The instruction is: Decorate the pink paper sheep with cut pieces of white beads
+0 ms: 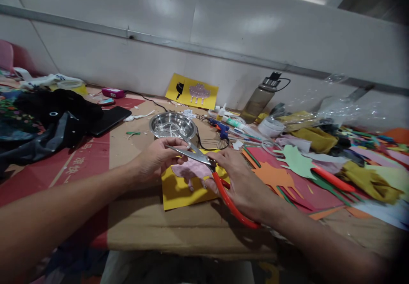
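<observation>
My right hand (pixel 238 179) grips a pair of scissors (pixel 228 199) with long red handles, its blades parted and pointing left. My left hand (pixel 161 158) is closed in a pinch at the blade tips; what it pinches is too small to make out. A tiny whitish bit shows between the blades. Under both hands lies a yellow card (pixel 179 194) with a pink cloth shape (pixel 191 170) on it, partly hidden by the hands. Just behind them stands a steel bowl (pixel 156 126) containing small whitish pieces.
A finished-looking yellow card (pixel 209 101) leans on the wall. A bottle (pixel 257 101), a blue glue gun (pixel 222 128) and cut felt or paper shapes, one orange (pixel 271 175), one green (pixel 295 160), crowd the right. At left lie a phone (pixel 110 120) and black cloth (pixel 70 109).
</observation>
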Tool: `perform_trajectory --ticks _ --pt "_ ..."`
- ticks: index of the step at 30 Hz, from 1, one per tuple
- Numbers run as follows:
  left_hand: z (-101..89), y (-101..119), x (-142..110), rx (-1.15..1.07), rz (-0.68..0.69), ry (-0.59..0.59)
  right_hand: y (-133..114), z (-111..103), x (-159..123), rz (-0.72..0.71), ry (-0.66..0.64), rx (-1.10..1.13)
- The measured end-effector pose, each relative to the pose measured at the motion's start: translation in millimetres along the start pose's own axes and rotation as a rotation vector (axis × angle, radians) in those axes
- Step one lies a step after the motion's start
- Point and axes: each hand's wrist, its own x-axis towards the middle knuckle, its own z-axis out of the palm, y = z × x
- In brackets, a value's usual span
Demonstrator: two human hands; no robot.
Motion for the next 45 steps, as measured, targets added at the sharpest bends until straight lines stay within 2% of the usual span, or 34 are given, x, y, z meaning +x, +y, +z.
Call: perform_trajectory --ticks 11,21,33,45 --pt "-5.0 2.9 2.4 0.009 0.07 -0.041 3.0 -2.2 -3.1 0.013 -0.013 0.05" --pt "-3.5 8.7 -0.1 -0.017 0.129 0.035 6.9 0.5 -4.8 0.046 -0.004 0.051" --pt "2.0 5.8 -1.4 0.058 0.231 0.037 -5.1 3.3 3.7 0.021 0.015 0.086" --pt "0.8 6.4 -2.1 0.073 0.213 -0.028 -3.4 -3.0 14.0 0.005 -0.057 0.198"
